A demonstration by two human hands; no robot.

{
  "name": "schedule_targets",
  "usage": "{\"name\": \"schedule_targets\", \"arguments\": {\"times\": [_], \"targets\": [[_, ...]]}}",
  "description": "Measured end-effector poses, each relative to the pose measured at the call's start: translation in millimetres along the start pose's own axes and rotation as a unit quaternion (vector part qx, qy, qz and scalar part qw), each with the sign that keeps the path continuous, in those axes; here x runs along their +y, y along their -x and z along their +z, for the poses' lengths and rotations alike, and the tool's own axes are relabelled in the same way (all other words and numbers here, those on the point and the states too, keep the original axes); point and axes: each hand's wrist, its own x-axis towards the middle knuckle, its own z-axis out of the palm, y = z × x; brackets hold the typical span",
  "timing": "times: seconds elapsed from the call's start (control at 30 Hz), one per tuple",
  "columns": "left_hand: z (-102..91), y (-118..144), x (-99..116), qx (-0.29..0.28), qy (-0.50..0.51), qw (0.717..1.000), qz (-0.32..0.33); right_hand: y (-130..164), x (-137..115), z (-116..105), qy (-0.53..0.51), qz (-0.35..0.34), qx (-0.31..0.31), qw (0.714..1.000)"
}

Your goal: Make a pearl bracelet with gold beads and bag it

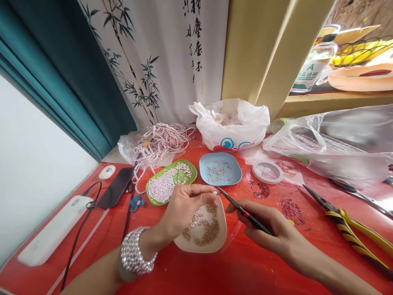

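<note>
Over the white dish (187, 245), left hand (184, 207) pinched shut beside pliers (242, 211) gripped in right hand (270, 231).

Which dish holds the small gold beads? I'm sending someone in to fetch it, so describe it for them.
On the red table, three small dishes sit before the white plastic bag. Nearest the front edge, under the left hand, is the white dish. It alone holds gold beads; the green dish holds pearls, the blue dish metal bits.
</note>
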Motion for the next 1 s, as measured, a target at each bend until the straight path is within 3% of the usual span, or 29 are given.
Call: {"name": "schedule_targets", "arguments": {"times": [0.27,0.73,0.87,1.0], "targets": [[0.2,-0.5,-2.0,0.005,0.012,1.000,-0.010,1.3,3.4,-2.3,0.038,-0.010,0.010,0.999],[-0.1,2.5,-1.8,0.004,0.019,1.000,0.010,0.3,-14.6,-2.9,0.151,-0.129,0.007,0.980],[-0.3,2.8,-1.9,0.004,0.005,1.000,0.018,-0.1,-15.4,-3.2,0.203,-0.167,0.024,0.964],[1.4,6.2,2.3,0.007,-0.040,0.997,0.064,-0.4,-10.5,0.1,0.284,-0.220,0.062,0.931]]}}
